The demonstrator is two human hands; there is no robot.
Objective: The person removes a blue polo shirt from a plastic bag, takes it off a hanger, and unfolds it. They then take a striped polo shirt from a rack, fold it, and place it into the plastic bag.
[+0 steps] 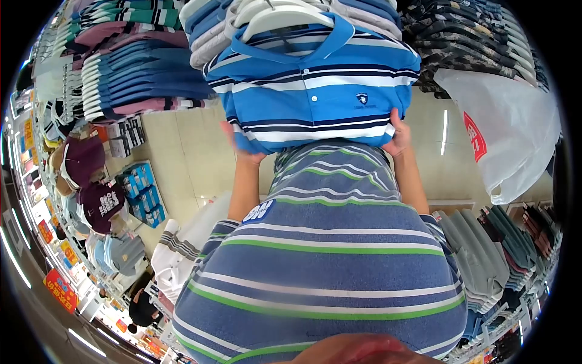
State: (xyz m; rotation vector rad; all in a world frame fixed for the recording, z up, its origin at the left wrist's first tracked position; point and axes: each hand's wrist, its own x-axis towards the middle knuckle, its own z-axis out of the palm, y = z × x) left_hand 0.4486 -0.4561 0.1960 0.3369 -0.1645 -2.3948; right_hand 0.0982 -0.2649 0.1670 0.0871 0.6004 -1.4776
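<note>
A blue polo shirt (273, 103) with white and navy stripes hangs facing me on a white hanger (288, 20). It has a collar, two visible white buttons and a small chest emblem. My left hand (245, 145) grips the shirt's lower left side, its fingers partly hidden by the cloth. On the opposite side my right hand (398, 134) holds the shirt's lower edge, with the thumb in front and the other fingers largely out of sight behind it. Between the two hands the fabric is spread wide.
Racks of folded-over hanging shirts (145, 76) and dark patterned shirts (467, 36) flank the polo. A white plastic bag (515, 127) hangs at right. Blue boxes (142, 191) and caps (82, 161) are at left. Grey garments (470, 255) hang behind on the right. A person (144, 308) is at lower left.
</note>
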